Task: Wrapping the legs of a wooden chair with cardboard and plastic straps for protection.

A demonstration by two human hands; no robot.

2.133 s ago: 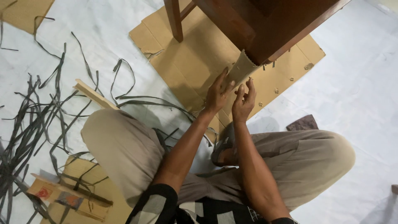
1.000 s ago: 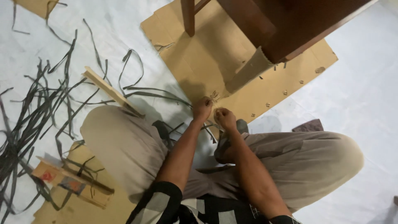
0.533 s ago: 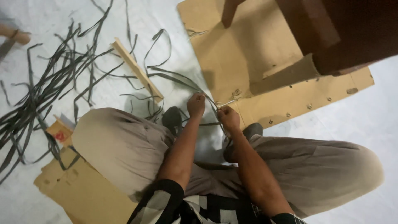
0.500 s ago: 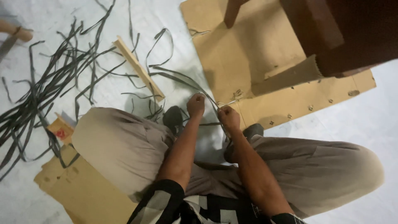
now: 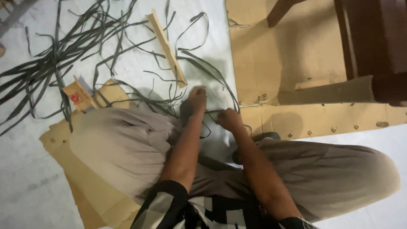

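The left hand (image 5: pixel 196 101) and right hand (image 5: pixel 229 119) lay close together on the floor (image 5: pixel 25 169) between the knees, fingers closed on a dark strip (image 5: pixel 220 80) arcing toward 12 o'clock. More strips (image 5: pixel 51 59) sprawled at 10 o'clock beside a wooden slat (image 5: pixel 167 48); cardboard (image 5: pixel 263 55) lay at 1 o'clock.

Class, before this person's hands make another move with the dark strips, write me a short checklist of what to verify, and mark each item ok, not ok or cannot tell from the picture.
1. Both hands in view: ok. Left hand and right hand show above the knees.
2. Hands on a strip: ok, a dark one runs between them.
3. Grip firmly closed: cannot tell, fingers seen from behind.
4. Strip free of the pile: cannot tell, strips overlap.
5. Wood stick apart from the hands: ok.
6. Cardboard under the chair lies flat: ok.
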